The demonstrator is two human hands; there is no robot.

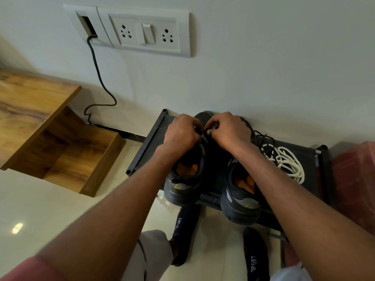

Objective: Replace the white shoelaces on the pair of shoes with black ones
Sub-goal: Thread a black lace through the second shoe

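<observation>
Both hands meet over the front of the left shoe (185,175), and they cover most of its lacing, so how far the black lace (205,131) is threaded cannot be made out. The left hand (181,132) has its fingers curled in, pinching the lace at the shoe's tongue; the right hand (228,131) is curled the same way, pinching the lace just beside it, knuckles nearly touching. Only a short dark stretch of lace shows between the fingertips.

The two shoes stand side by side on a low dark rack (150,136) with a tube frame and a flat fabric-like shelf. Their long axes run from the rack's near edge towards the wall, toes at the far edge, heels towards the person and overhanging the near edge. The right shoe (240,197) is partly covered by the right forearm. Both are dark grey and black, with thick soles, orange insoles and a small yellow mark at the heel.

Near the shelf's right edge lies a loose heap of white lace (288,161), thick and twisted like cord, tangled with another black lace (263,138).

Below the rack, feet in dark socks (182,232) printed "SPORT" rest on a glossy pale floor (60,209).
</observation>
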